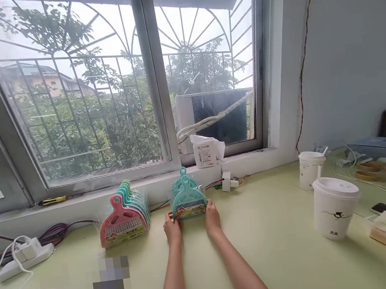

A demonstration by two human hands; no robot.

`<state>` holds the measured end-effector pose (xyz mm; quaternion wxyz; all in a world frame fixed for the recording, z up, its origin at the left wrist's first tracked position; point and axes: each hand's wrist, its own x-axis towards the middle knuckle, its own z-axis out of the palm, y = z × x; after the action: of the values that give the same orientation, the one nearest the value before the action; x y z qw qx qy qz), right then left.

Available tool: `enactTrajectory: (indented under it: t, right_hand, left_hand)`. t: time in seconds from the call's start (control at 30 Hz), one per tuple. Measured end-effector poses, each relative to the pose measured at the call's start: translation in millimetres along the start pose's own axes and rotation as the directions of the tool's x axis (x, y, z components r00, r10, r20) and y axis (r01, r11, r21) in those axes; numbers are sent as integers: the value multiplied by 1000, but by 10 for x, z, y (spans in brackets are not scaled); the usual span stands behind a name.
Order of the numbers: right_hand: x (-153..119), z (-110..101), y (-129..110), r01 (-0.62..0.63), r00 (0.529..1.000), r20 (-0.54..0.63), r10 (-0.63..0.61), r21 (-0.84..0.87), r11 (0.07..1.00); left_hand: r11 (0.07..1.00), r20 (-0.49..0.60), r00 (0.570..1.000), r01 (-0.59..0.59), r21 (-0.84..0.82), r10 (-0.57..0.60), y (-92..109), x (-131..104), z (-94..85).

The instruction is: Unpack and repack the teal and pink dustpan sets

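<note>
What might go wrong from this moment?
Slipping: the grip of the left hand and right hand is low on the sides of the front teal dustpan set, in shiny wrapping.
Toppling: the rear teal set, close behind, might get knocked.
Bumping: the white adapter sits near the right hand.

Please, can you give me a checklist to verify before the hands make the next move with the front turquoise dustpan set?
1. Both hands on the set: ok; left hand and right hand hold opposite sides of the front turquoise dustpan set.
2. Handle pointing up: ok.
3. Set's lower edge touching the table: cannot tell.
4. Pink-fronted row of sets apart from the left hand: ok, a gap shows.
5. Front paper cup upright and away from the right hand: ok.
6. Set standing alone: not ok, another turquoise handle shows just behind.
</note>
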<state>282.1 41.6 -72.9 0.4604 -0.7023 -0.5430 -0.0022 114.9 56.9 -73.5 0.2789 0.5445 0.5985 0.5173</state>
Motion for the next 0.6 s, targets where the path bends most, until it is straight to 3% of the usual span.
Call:
enactTrajectory:
  t: [0.17, 0.3, 0.43, 0.6]
  right_hand:
    - [353, 355, -3, 2, 998, -56, 1, 50, 999]
    - [625, 610, 53, -88, 993, -72, 90, 21, 996]
    - [713, 679, 88, -100, 994, -47, 95, -107, 989]
    - [692, 660, 73, -45, 988, 136, 72, -190, 981]
  left_hand:
    - [957, -115, 981, -125, 261, 159, 39, 423, 213]
    - [907, -198, 946, -166, 387, 257, 5, 729, 412]
    - [906, -193, 956, -130, 402, 222, -31, 825, 491]
    - [895, -143, 976, -88, 437, 165, -44, 799, 486]
